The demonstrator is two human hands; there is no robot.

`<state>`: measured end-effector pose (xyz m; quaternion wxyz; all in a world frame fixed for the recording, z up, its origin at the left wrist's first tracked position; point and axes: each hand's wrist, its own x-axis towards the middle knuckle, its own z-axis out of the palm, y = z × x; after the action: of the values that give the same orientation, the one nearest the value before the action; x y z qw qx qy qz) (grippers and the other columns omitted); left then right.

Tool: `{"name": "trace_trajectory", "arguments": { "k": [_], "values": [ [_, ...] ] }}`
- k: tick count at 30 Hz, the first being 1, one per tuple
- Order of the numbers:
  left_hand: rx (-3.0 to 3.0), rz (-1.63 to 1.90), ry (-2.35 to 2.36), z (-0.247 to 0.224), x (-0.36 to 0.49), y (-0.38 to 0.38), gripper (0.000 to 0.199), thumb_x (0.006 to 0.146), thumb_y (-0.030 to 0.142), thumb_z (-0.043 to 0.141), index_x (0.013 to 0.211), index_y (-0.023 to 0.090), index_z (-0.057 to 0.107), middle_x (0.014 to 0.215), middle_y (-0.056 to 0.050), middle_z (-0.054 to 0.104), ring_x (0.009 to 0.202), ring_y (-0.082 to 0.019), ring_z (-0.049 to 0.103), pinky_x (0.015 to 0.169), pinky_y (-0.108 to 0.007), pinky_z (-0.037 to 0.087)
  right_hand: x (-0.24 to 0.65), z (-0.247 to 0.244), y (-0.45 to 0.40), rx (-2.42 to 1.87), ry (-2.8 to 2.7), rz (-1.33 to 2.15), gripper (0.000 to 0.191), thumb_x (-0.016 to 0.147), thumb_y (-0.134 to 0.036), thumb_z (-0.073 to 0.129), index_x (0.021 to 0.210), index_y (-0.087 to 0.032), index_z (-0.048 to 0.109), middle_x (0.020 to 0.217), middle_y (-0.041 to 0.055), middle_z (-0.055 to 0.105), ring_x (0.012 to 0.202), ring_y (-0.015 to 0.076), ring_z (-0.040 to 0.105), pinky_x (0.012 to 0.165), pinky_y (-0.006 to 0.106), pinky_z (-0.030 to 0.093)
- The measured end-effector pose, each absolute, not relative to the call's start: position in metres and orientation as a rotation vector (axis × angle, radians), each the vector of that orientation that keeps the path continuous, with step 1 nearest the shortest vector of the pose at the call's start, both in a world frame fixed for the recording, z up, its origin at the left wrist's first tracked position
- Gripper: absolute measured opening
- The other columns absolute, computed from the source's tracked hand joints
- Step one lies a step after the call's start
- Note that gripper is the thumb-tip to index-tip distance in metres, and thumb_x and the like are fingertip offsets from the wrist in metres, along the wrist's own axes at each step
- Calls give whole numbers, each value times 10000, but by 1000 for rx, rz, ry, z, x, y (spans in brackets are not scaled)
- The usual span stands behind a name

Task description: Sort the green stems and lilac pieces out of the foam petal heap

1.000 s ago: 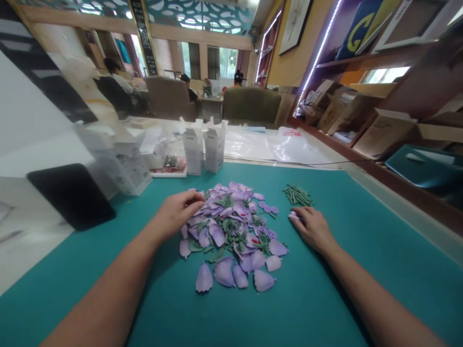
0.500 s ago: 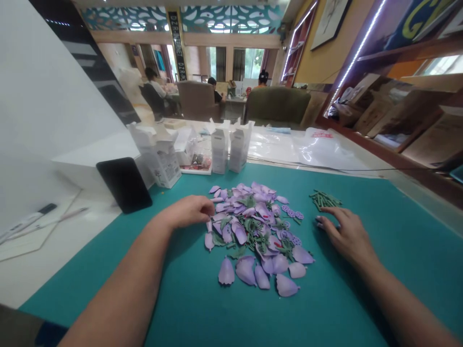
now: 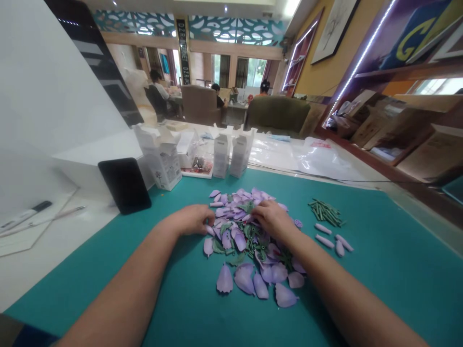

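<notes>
Green mat (image 3: 379, 270) open right and front of petal pile (image 3: 249, 241). Right side: stem bundle (image 3: 324, 212), four loose pale pieces (image 3: 331, 239). Back edge blocked by white boxes (image 3: 231, 152); black phone (image 3: 125, 184) far left.

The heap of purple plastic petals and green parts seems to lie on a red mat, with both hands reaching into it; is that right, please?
Not quite: the mat is teal, not red, as the head view shows. The heap of purple plastic petals and green parts does lie on it, with the left hand and right hand both reaching into it.
</notes>
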<state>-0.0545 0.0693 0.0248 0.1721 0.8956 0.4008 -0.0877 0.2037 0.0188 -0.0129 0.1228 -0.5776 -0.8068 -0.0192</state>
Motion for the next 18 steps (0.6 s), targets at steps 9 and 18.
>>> {"name": "trace_trajectory", "arguments": {
  "k": [9,18],
  "values": [
    [2424,-125,1105,39,-69,69,165,660,243,576,817,213,614,825,-2,608,746,-174,539,597,-239,368,196,-9,36,-1578,-2543,-17,208,889,-325,569,906,-202,736,869,91,637,800,203,551,733,307,397],
    [2134,323,946,34,-53,65,242,768,415,576,870,197,606,779,5,598,717,-160,531,633,-253,404,204,-4,19,-1609,-1916,524,83,745,-218,656,728,-197,578,693,0,570,649,152,499,621,278,382]
  ]
}}
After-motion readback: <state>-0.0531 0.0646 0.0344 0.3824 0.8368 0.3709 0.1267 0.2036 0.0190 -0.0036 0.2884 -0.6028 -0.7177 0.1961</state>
